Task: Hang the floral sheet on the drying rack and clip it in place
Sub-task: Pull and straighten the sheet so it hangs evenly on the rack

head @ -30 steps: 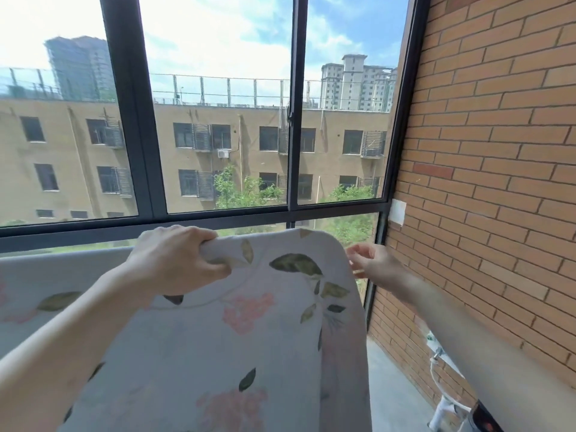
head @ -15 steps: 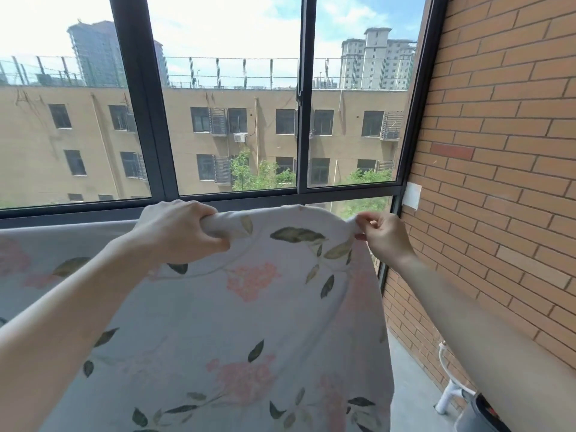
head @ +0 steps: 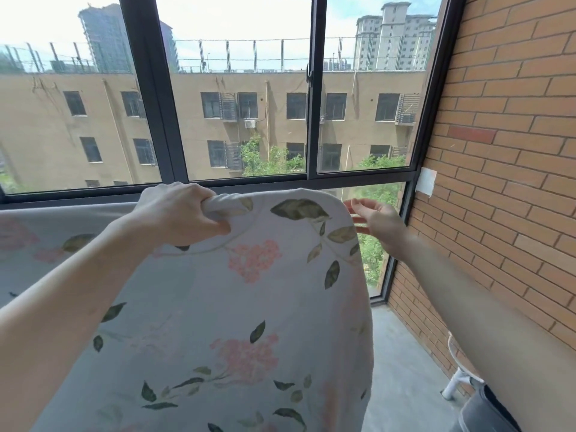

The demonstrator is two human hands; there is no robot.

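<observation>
Right hand (head: 378, 224) has let go of the floral sheet (head: 237, 307) corner, fingers open just beside it; left hand (head: 180, 213) grips the bunched top edge; sheet draped, no clip yet

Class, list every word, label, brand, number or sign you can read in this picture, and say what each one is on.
None can be read.
The white plate on the brick wall is blank.
The floral sheet bears only leaves and pink flowers.
The buildings outside show no readable signs.
</observation>
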